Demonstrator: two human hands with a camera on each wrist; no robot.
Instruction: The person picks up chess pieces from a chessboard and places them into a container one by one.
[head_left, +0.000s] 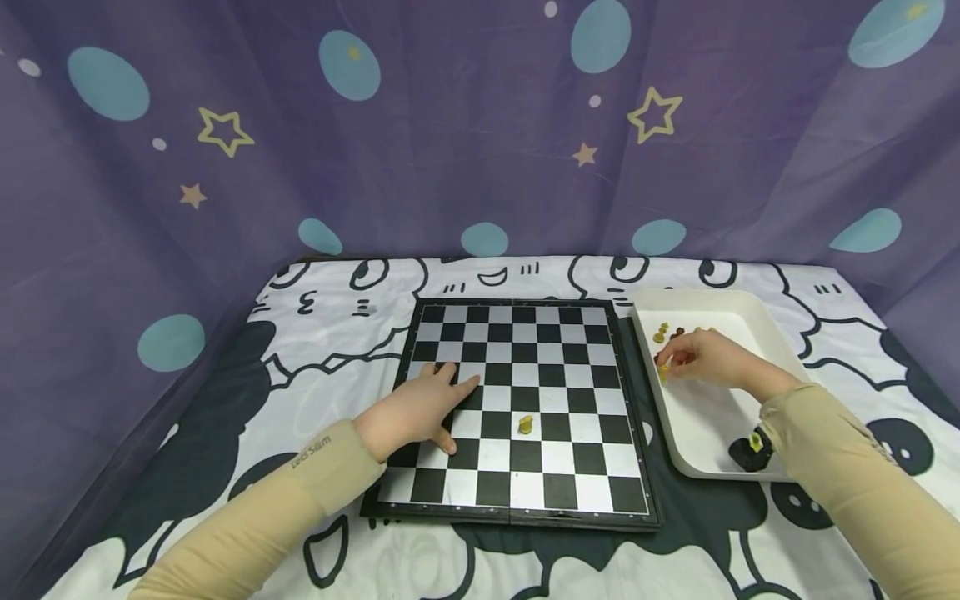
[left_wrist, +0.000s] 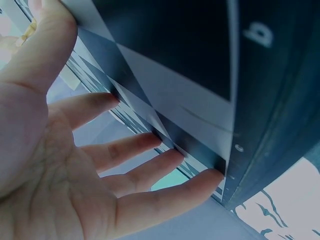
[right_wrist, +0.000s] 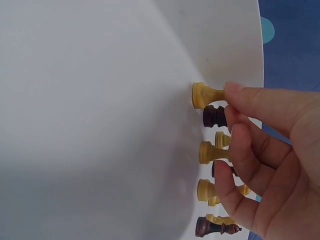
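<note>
My left hand [head_left: 420, 408] lies over the left side of the black-and-white chessboard [head_left: 510, 514], fingers spread and fingertips on its squares. In the left wrist view the fingers [left_wrist: 145, 195] reach out straight and hold nothing. A yellow chess piece [head_left: 526, 425] is on a square right of that hand. Inside the white tray [head_left: 705, 463], my right hand [head_left: 701, 362] pinches the top of a light yellow chess piece [right_wrist: 201, 95] between thumb and index finger; the fingers hide its head. More yellow pieces [right_wrist: 206, 152] and a dark bishop [right_wrist: 212, 227] stand by the other fingers.
The tray sits right of the board, close to its edge. Near the right sleeve, a dark object [head_left: 746, 457] with a yellow patch shows in the tray's front part. A cartoon-print cloth [head_left: 420, 558] covers the table, and a purple curtain [head_left: 450, 158] hangs behind.
</note>
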